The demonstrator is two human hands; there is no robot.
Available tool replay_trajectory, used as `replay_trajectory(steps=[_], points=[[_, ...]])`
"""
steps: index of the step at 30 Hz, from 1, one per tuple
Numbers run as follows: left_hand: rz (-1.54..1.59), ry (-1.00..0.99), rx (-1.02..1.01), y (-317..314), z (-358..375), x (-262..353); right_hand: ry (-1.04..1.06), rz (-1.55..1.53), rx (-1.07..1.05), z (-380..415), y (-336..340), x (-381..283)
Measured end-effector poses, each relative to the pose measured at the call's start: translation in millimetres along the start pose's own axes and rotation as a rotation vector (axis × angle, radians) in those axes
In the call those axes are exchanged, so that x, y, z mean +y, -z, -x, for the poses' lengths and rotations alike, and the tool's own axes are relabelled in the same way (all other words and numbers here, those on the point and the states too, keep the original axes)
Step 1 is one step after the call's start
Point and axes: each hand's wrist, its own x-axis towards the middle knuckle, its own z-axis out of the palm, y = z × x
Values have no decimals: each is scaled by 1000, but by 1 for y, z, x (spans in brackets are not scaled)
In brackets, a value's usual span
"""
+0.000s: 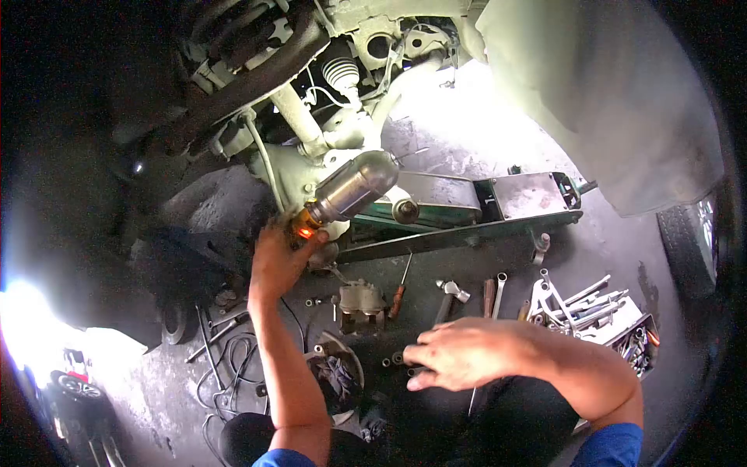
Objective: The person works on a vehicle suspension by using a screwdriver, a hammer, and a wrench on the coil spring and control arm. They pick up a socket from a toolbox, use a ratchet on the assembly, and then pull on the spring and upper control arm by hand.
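Note:
My left hand (278, 261) is closed around the handle of a work lamp (354, 187). The lamp has a rounded metal shade, and a small orange-red glow shows by my fingers. It is raised in front of a car's suspension, where a pale ribbed rubber boot (341, 75) and a shaft (299, 117) are lit. My right hand (467, 354) hangs over the floor tools with its fingers loosely stretched and nothing visible in it. Near it lie a hammer (453, 291), a combination spanner (499, 294) and a screwdriver (399, 300) with a reddish-brown handle.
A green floor jack (467, 237) stretches under the car. On the right is a tray (622, 327) heaped with spanners and sockets. A brake caliper (361, 300), a round bowl (356, 366) with a dark cloth, and a looped black cable (233, 358) are on the floor. A tyre (685, 249) stands far right.

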Motion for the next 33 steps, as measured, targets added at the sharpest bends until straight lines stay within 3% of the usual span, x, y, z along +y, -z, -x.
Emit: replay_trajectory(steps=[2,5,11,14,17,18,24,33], points=[[-300,-32,-95,-1,-9,-3,56,79,12,-6,-6,-1],[-117,-40,-134,8,-19,2,96,177,163,-7,-2,-2],[-114,-39,165,76,-33,98,151,174,179,1,10,-10],[7,-127,215,99,-38,124,241,191,242,3,6,-9],[-200,-37,187,115,-32,137,263,217,255,7,6,-11],[-257,-98,216,113,-29,133,276,213,258,7,5,-10],[-164,-40,186,87,-3,94,305,183,242,10,0,-4],[-26,-12,150,72,-14,97,382,108,244,10,-7,2]])
